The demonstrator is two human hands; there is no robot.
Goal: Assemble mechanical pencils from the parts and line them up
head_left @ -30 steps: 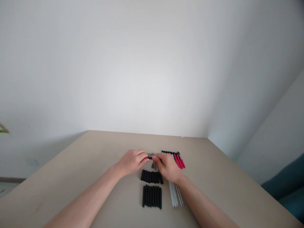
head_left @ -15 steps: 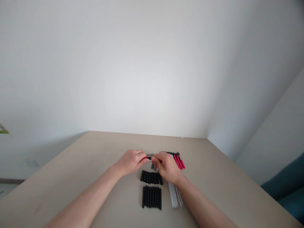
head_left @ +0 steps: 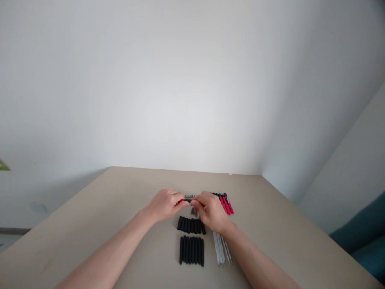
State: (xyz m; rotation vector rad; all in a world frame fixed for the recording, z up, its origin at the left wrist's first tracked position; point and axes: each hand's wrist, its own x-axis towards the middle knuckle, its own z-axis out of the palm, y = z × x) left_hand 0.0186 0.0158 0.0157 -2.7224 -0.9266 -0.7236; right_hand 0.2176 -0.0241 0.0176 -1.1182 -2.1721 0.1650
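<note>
Between my two hands lies a red and black pen [head_left: 187, 200], held level above the table. My left hand [head_left: 167, 204] is closed around its red end. My right hand [head_left: 209, 208] pinches the black end, and its fingers hide the tip. Just behind and below the pen are small grey cone-shaped pen tips [head_left: 190, 196], partly covered by my hands. Nearer to me lies a row of short black tubes [head_left: 190, 225], and below it a row of longer black tubes [head_left: 191, 250].
White pen refills [head_left: 220, 249] lie beside my right forearm. Several red and black pens [head_left: 226, 204] rest side by side beyond my right hand. The beige table [head_left: 132, 180] meets a white wall at the back. Teal fabric [head_left: 363, 224] hangs at the right.
Both hands stay nearly in place on the pen, with only slight finger movement. The whole view has shifted very slightly.
</note>
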